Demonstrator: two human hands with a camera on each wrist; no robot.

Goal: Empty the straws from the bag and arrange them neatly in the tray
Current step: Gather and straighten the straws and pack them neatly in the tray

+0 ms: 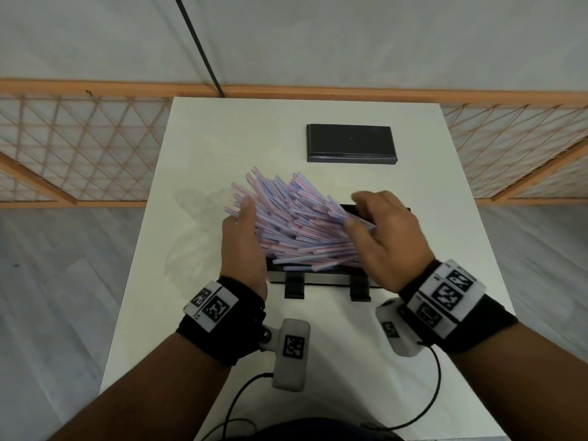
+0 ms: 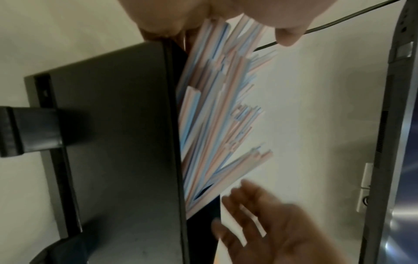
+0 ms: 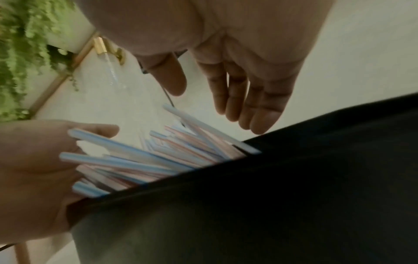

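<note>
Both hands, left (image 1: 243, 246) flat against the straws (image 1: 296, 224) and right (image 1: 386, 240) loose-fingered, holding nothing, corral the pile in the tray (image 1: 321, 280) near the table's front edge; next, squaring the fanned ends.

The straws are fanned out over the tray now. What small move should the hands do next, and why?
Probably the left hand, flat against the pile's left side, should push the straws rightward while the open right hand comes down to meet them. They splay at many angles and stick out past the black tray's far edge, so squeezing from both sides would likely bring them parallel.
</note>
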